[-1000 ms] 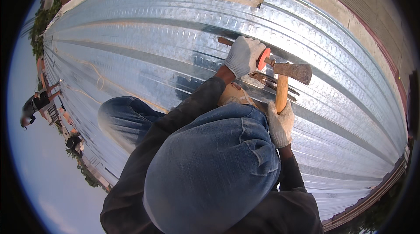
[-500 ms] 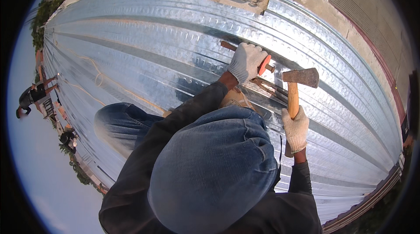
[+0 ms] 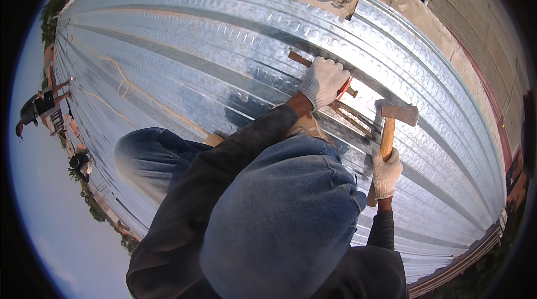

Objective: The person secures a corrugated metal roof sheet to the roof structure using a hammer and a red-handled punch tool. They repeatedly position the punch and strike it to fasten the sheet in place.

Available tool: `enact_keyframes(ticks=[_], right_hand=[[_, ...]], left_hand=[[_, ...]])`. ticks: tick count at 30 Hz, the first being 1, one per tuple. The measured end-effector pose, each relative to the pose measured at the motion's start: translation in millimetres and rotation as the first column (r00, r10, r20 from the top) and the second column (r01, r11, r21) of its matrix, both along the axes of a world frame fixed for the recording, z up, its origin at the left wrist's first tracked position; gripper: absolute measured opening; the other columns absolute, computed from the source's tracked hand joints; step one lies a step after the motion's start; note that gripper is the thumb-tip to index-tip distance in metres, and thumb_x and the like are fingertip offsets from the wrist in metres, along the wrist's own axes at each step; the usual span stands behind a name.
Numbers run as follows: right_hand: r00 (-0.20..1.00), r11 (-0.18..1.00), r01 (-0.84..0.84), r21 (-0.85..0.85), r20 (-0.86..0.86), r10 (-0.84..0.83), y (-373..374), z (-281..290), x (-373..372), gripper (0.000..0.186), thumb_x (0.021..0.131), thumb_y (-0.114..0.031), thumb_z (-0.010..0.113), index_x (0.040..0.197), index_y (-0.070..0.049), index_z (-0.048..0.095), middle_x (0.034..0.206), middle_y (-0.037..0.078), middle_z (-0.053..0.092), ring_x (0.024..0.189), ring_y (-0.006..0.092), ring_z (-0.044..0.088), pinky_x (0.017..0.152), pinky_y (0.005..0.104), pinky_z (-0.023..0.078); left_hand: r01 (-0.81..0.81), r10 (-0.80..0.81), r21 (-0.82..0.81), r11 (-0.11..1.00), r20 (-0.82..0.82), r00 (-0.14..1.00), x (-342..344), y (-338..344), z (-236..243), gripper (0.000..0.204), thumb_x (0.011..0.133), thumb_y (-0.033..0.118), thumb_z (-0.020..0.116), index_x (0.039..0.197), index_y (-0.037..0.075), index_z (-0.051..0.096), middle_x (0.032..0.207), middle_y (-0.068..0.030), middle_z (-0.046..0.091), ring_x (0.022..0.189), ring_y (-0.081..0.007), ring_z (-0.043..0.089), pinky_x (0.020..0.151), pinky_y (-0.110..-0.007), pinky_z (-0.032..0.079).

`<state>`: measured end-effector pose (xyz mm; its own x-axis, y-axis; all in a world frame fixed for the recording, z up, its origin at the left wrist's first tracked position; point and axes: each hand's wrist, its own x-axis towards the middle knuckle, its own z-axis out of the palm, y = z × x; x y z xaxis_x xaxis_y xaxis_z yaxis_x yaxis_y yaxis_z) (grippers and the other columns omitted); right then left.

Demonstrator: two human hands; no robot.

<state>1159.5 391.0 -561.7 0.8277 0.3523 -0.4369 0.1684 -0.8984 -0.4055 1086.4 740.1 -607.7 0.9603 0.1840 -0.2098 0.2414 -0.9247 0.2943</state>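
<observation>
"Both grips closed?"
"Yes: left hand [image 3: 324, 82] around the chisel [image 3: 300, 59], hiding its middle; right hand [image 3: 387, 172] around the hammer [image 3: 387, 138], right of the chisel, partly covering it."

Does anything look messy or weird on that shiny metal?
The yellow cord looks untidy, curling into a loose loop on the ridged metal sheets. Also, the bar in the left hand looks brown and perhaps rusty.

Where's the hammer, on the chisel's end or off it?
Off it: the hammer is apart from the chisel, and shiny metal sheet shows between them.
</observation>
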Motion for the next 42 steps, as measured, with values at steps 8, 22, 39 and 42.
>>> enact_keyframes(ticks=[8, 22, 39, 42], right_hand=[[0.949, 0.961, -0.103, -0.256, 0.263, 0.172, -2.5, 20.9, 20.3, 0.054, 0.095, -0.037, 0.088, 0.134, -0.004, 0.071, 0.114, 0.021, 0.080, 0.107, 0.0414, 0.078, 0.094, 0.0501, 0.060], [0.580, 0.558, -0.813, -0.169, -0.141, 0.802, 138.1, -3.0, 25.5, 0.053, 0.095, -0.026, 0.082, 0.140, -0.003, 0.065, 0.130, 0.023, 0.070, 0.121, 0.0416, 0.071, 0.101, 0.0532, 0.059], [0.611, 0.870, -0.490, -0.062, -0.736, 0.291, 316.9, 96.5, 1.0, 0.038, 0.112, -0.034, 0.063, 0.116, 0.003, 0.068, 0.080, 0.006, 0.065, 0.069, 0.0131, 0.063, 0.065, 0.0351, 0.053], [0.550, 0.593, -0.801, -0.082, -0.489, 0.677, 331.8, 82.9, 24.2, 0.039, 0.112, -0.035, 0.064, 0.113, 0.003, 0.071, 0.079, 0.013, 0.068, 0.070, 0.0218, 0.068, 0.066, 0.0381, 0.055]], left_hand=[[0.189, -0.187, -0.023, 0.982, -0.302, 0.935, 3.8, 21.8, 17.3, 0.020, 0.085, 0.032, 0.085, 0.100, 0.019, 0.080, 0.096, -0.0089, 0.082, 0.096, -0.0284, 0.082, 0.080, -0.047, 0.055], [-0.188, 0.246, 0.208, 0.960, -0.301, 0.922, -148.5, 168.7, 31.0, 0.014, 0.091, 0.031, 0.080, 0.099, 0.020, 0.076, 0.102, -0.0069, 0.079, 0.103, -0.0292, 0.077, 0.085, -0.049, 0.052], [-0.354, 0.786, -0.871, -0.341, -0.471, 0.401, -98.9, -36.3, 15.4, 0.047, 0.114, 0.047, 0.067, 0.135, 0.005, 0.065, 0.129, -0.0139, 0.069, 0.101, -0.0231, 0.074, 0.089, -0.042, 0.063], [0.462, 0.609, -0.407, -0.788, -0.622, 0.491, -70.7, -26.9, 26.1, 0.052, 0.113, 0.049, 0.068, 0.140, 0.004, 0.064, 0.130, -0.0141, 0.070, 0.114, -0.0287, 0.075, 0.101, -0.052, 0.065]])
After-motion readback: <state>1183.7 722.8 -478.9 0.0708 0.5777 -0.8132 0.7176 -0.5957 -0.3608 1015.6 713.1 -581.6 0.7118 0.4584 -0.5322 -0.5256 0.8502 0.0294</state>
